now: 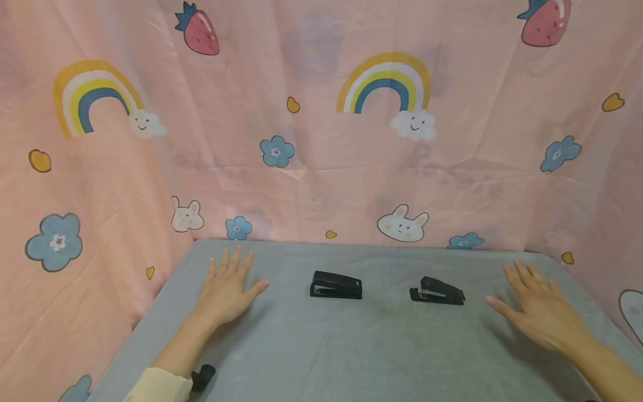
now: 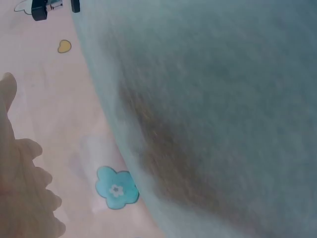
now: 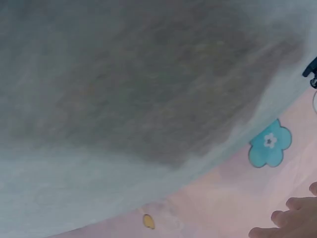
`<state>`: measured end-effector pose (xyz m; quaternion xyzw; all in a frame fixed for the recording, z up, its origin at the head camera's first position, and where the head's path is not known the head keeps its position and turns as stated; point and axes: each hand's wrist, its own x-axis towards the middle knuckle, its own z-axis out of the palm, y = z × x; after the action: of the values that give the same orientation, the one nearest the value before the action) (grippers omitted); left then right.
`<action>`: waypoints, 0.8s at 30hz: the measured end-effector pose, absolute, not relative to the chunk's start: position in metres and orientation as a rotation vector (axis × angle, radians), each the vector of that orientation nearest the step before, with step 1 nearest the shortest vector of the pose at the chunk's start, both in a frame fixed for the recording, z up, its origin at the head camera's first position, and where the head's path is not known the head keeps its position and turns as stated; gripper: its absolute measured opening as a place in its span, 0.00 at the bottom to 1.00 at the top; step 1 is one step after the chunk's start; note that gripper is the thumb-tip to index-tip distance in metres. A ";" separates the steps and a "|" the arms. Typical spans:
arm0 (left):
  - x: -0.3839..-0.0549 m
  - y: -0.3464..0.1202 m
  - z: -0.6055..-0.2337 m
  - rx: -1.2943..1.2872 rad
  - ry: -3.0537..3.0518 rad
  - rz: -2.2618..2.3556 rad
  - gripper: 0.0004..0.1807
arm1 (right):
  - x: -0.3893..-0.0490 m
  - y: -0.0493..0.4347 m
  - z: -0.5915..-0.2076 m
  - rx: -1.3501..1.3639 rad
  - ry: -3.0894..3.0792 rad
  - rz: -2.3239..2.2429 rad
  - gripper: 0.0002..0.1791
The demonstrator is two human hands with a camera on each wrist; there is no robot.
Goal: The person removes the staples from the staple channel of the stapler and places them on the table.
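Note:
Two black staplers lie on the grey cloth-covered table. The left stapler [image 1: 336, 285] looks slightly bigger than the right stapler [image 1: 437, 291], whose top arm is tilted up from its base. To the left of them, my left hand [image 1: 224, 291] is spread above the cloth, fingers apart and holding nothing. My right hand [image 1: 545, 312] hovers to the right of the right stapler with its fingers extended, also holding nothing. In the left wrist view, part of a stapler [image 2: 39, 9] shows at the top left. A dark bit of a stapler [image 3: 312, 70] enters the right wrist view at its right edge.
The grey table [image 1: 321, 352] meets a pink curtain [image 1: 321, 195] printed with rainbows, flowers and rabbits, which hangs behind it and on both sides. A black wrist device [image 1: 203, 378] sits by the left sleeve [image 1: 159, 385].

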<state>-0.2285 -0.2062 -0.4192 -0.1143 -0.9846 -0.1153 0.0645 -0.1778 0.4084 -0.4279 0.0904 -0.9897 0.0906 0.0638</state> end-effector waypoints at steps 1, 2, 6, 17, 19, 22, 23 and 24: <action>-0.229 -0.205 -0.419 -0.346 -2.972 -0.350 0.48 | -0.178 0.406 -0.427 0.278 -2.982 0.271 0.52; -0.229 -0.203 -0.419 -0.346 -2.968 -0.347 0.48 | -0.179 0.404 -0.426 0.279 -2.976 0.269 0.52; -0.229 -0.198 -0.418 -0.356 -2.960 -0.359 0.47 | -0.184 0.395 -0.421 0.278 -2.980 0.262 0.53; -0.226 -0.178 -0.413 -0.393 -2.942 -0.387 0.48 | -0.190 0.359 -0.408 0.351 -2.935 0.306 0.53; -0.226 -0.174 -0.411 -0.405 -2.933 -0.418 0.48 | -0.191 0.351 -0.406 0.375 -2.915 0.320 0.53; -0.226 -0.168 -0.411 -0.424 -2.916 -0.433 0.48 | -0.192 0.340 -0.403 0.410 -2.892 0.337 0.53; -0.227 -0.167 -0.412 -0.429 -2.910 -0.435 0.48 | -0.192 0.336 -0.401 0.422 -2.890 0.342 0.54; -0.227 -0.165 -0.412 -0.432 -2.907 -0.440 0.48 | -0.193 0.332 -0.400 0.432 -2.891 0.349 0.54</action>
<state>-0.2269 -0.1648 -0.4117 -0.1448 -0.9747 -0.1475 0.0850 -0.1928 0.3324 -0.4000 0.1461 -0.9773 0.1179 0.0985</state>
